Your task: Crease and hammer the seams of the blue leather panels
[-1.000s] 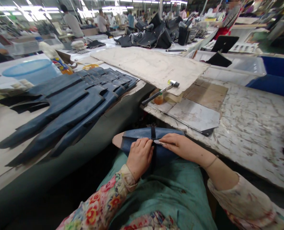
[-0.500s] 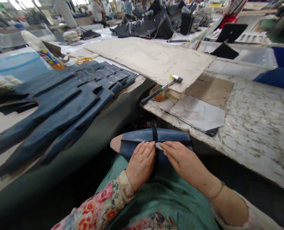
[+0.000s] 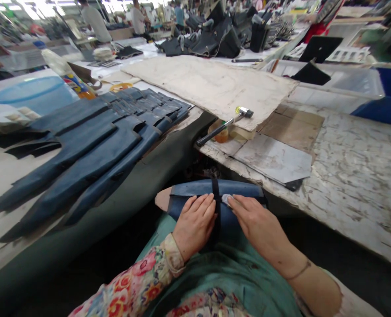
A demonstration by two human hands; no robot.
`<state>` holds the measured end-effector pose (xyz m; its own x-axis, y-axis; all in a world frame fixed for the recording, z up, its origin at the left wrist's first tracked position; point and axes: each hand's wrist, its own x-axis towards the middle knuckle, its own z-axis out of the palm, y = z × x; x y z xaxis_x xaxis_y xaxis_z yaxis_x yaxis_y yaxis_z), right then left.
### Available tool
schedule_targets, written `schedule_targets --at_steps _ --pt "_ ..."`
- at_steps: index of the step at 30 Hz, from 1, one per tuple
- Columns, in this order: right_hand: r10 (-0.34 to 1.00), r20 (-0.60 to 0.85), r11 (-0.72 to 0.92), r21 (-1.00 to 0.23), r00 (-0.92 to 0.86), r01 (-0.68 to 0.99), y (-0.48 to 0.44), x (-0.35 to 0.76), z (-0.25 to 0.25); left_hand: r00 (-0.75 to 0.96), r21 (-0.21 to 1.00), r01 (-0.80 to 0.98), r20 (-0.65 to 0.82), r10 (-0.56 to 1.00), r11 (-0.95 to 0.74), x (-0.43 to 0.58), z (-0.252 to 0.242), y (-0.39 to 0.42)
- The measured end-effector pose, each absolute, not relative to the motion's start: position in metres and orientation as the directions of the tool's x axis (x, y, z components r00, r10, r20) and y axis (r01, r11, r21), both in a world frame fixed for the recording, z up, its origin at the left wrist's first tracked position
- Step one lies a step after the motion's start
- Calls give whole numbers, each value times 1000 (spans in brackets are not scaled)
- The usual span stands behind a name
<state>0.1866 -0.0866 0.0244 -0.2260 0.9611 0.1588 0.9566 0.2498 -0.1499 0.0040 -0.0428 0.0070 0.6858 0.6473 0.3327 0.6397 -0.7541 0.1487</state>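
Observation:
A long blue leather piece (image 3: 195, 189) lies across my lap, fitted over a form whose bare pinkish tip (image 3: 163, 199) shows at the left. A black strap (image 3: 215, 187) crosses the middle of the leather, and a dark seam runs lengthwise. Left of the strap, my left hand (image 3: 195, 222) rests flat on the leather, fingers stretched out side by side. Just right of the strap, my right hand (image 3: 260, 220) pinches a small whitish wad (image 3: 226, 200) against the seam. Whether the wad is cloth or plastic I cannot tell.
Layered blue leather pieces (image 3: 93, 132) cover the left bench. Ahead, a hammer (image 3: 225, 125) lies across a small jar (image 3: 221, 134) at the bench edge, near a pale board (image 3: 212, 83). At the right stands a clear plastic bin (image 3: 344, 83). Several people work in the background.
My right hand has slid slightly right along the seam with the whitish wad, away from the strap and my left hand. My left hand stays on the leather. The view has shifted slightly.

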Motion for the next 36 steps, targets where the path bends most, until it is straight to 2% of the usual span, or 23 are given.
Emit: schedule_targets --at_steps 4,8,12,15,19,25,36 --pt "967 190 196 -128 -169 972 -100 214 22 650 154 673 344 677 -724 -5 5 -47" --pt "972 193 169 -173 -135 970 -103 234 21 607 158 709 361 708 -687 -14 3 -48" --pt "949 197 296 -283 -247 912 -96 219 25 552 162 749 385 739 -643 -21 2 -49" --pt "905 224 418 -323 -361 849 -86 195 37 546 164 751 390 741 -639 -22 3 -51" --pt "870 254 487 -311 -422 816 -68 173 48 537 166 759 387 750 -630 -23 4 -52" --pt "873 236 484 -314 -427 817 -48 157 26 513 164 781 383 768 -603 -30 -1 -51" --pt "793 195 610 -250 -578 752 -25 115 21 440 154 845 344 829 -513 -71 -7 -43"
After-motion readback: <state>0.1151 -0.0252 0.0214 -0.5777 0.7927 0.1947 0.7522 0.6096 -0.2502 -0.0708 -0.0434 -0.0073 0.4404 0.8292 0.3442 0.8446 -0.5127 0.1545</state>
